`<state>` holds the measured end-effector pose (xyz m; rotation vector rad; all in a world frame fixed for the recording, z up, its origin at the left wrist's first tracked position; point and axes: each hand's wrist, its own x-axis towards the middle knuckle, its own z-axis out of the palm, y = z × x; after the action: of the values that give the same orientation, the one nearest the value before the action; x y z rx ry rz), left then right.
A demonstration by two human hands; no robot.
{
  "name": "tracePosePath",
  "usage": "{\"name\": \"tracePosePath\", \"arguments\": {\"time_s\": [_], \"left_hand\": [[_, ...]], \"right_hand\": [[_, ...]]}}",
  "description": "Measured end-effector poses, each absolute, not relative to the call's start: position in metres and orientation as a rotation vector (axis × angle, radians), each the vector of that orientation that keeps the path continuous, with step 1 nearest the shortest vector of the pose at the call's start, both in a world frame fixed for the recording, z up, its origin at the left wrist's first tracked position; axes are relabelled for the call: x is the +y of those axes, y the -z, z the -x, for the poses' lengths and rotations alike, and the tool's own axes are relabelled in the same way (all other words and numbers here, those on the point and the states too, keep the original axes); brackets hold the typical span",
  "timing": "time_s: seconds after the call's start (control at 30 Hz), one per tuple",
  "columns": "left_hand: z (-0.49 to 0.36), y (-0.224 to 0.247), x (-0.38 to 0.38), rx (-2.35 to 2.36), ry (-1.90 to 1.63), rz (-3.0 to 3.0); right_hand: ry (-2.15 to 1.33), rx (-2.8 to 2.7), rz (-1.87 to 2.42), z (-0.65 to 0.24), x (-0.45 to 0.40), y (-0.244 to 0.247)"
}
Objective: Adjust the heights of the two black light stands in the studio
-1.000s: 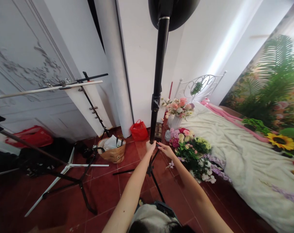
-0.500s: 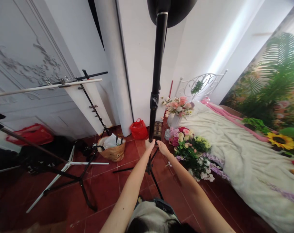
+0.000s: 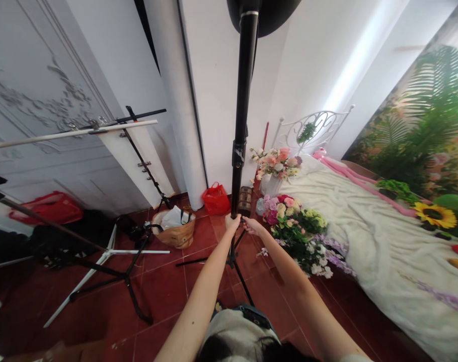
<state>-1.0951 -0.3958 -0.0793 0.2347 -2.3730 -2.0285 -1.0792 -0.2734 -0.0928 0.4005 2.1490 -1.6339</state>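
Observation:
A black light stand [image 3: 243, 95] rises upright in front of me, its legs spread on the red tiles. A round black lamp head [image 3: 278, 17] is at its top, cut off by the upper edge. My left hand [image 3: 232, 222] is wrapped around the lower pole. Just to its right, my right hand [image 3: 252, 227] has its fingers pinched at a small knob on the pole's collar, which they mostly hide. Higher up the pole sits another clamp joint [image 3: 238, 155].
Bunches of artificial flowers [image 3: 285, 213] lie right of the stand, beside a bed with a cream blanket [image 3: 346, 211]. A woven basket [image 3: 179, 236] and a red bag [image 3: 216, 199] stand at left. Other stands [image 3: 127, 276] spread their legs further left.
My right hand has turned slightly, its fingers curled closer at the knob. My left hand keeps its hold on the pole. The view has shifted a little.

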Motion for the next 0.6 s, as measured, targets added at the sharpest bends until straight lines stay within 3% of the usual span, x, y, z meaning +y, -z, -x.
{"name": "tracePosePath", "arguments": {"time_s": [0.2, 0.6], "left_hand": [[1.096, 0.083, -0.395, -2.348, 2.078, -0.22], [1.103, 0.096, -0.395, -2.356, 2.095, -0.19]], "right_hand": [[1.454, 2.895, -0.221, 1.045, -0.288, 0.103], [0.95, 3.101, -0.138, 1.067, -0.288, 0.104]]}}
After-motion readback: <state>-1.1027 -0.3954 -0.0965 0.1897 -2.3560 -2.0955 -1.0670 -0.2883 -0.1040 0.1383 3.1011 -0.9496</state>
